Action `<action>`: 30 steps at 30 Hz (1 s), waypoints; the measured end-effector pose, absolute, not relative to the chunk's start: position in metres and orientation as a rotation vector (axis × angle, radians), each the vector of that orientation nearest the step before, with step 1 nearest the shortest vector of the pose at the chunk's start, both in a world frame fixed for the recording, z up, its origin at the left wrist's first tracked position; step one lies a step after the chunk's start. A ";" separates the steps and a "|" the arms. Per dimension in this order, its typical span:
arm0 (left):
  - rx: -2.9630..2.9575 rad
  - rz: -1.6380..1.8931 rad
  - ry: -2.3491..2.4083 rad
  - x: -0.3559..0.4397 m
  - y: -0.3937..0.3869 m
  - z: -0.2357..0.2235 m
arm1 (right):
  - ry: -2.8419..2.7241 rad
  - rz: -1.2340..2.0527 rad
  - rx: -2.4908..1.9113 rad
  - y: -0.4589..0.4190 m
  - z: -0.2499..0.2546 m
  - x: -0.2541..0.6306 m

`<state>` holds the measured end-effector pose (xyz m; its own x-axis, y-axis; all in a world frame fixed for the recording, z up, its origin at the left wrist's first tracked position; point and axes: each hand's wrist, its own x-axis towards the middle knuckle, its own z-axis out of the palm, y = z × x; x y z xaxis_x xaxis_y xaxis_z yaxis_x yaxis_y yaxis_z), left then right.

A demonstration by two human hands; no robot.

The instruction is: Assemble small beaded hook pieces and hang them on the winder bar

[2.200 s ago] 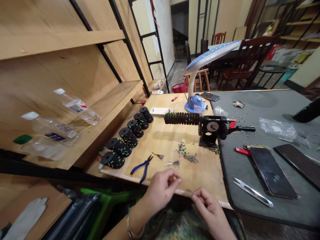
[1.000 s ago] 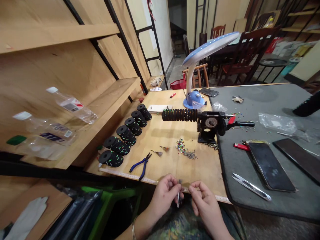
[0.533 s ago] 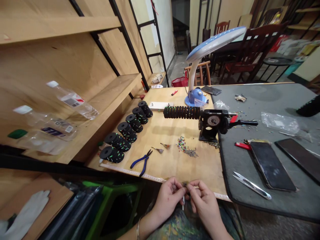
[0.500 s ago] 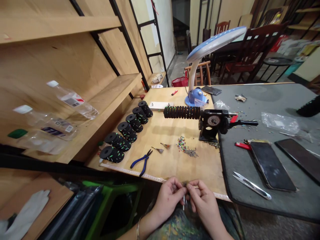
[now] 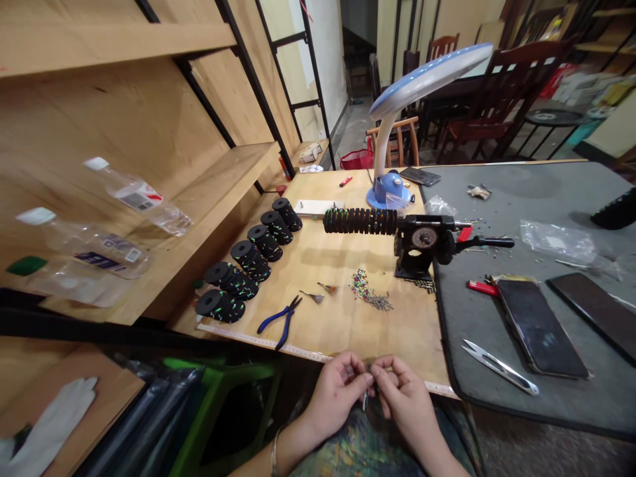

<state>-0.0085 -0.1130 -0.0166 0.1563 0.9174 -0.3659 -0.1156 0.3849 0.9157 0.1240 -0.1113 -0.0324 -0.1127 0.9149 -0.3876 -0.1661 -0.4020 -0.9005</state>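
The left hand (image 5: 338, 391) is clamped on a slender pale piece (image 5: 366, 401) that juts down below its fingertips. The right hand (image 5: 407, 401), thumb and finger together, sits just beside; what it pinches is hidden. Beyond the grip lie beads (image 5: 358, 283) and two tufted pieces (image 5: 317, 297); to its left, pliers (image 5: 285, 325).

"What is it?"
"A small slender thing (image 5: 366, 401), pale stem pointing down."
"And its top?"
"Dark, perhaps tufted, mostly hidden between left fingers (image 5: 356, 387) and right fingers (image 5: 385, 385), by the table's (image 5: 397, 338) near edge."
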 end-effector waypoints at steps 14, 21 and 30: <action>0.818 0.877 1.156 -0.007 -0.113 -0.021 | -0.850 1.645 -1.299 -0.118 -0.037 0.122; 0.795 0.882 1.195 -0.006 -0.112 -0.024 | -0.808 1.654 -1.315 -0.120 -0.038 0.125; 0.774 0.927 1.219 -0.008 -0.112 -0.032 | -0.847 1.727 -1.365 -0.123 -0.037 0.125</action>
<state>-0.0079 -0.1115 -0.0319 0.0879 0.9015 -0.4239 -0.1677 0.4328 0.8858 0.1248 -0.1229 -0.0373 -0.1366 0.8715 -0.4710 -0.1616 -0.4887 -0.8573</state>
